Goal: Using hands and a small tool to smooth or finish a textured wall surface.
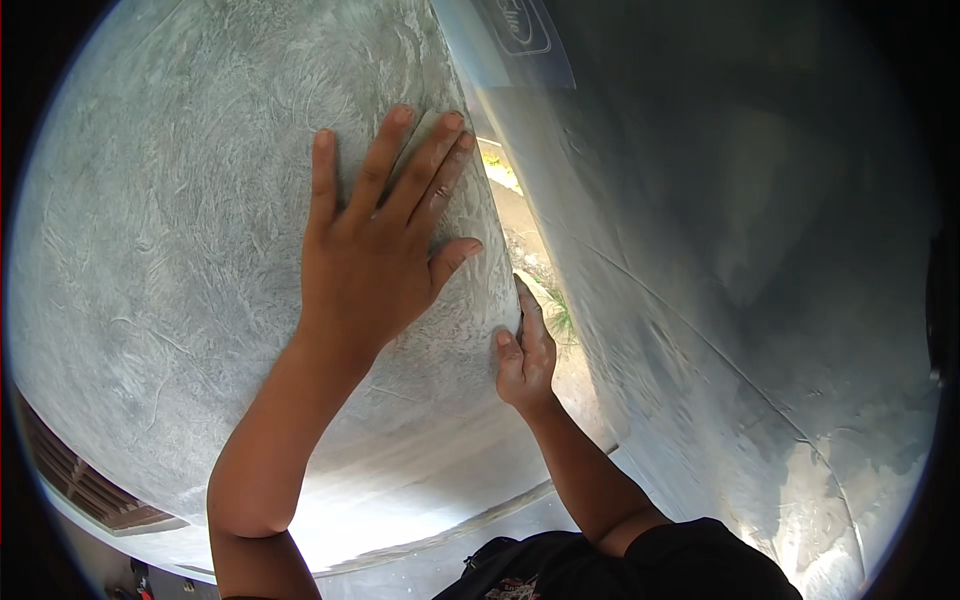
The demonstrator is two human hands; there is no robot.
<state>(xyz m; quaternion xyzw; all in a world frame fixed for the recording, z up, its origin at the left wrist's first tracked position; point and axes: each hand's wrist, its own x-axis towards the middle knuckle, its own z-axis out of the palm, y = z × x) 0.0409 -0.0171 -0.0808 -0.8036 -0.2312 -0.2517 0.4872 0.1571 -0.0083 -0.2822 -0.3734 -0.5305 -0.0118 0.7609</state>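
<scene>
A large, curved grey panel with swirling scuff marks fills the left and middle of the head view. My left hand lies flat on it near its right edge, fingers stretched out and thumb apart. Between two of its fingers shows a pale grey-green patch; whether it is a thin sheet under the hand, I cannot tell. Lower down, my right hand grips the panel's right edge, its thumb on the face and its fingers round the side. Pale dust marks some of my fingers.
To the right hangs a large, dark, wrinkled plastic sheet, close to the panel. Through the narrow gap between them show bright ground and some green grass. A brown slatted grille is at the lower left.
</scene>
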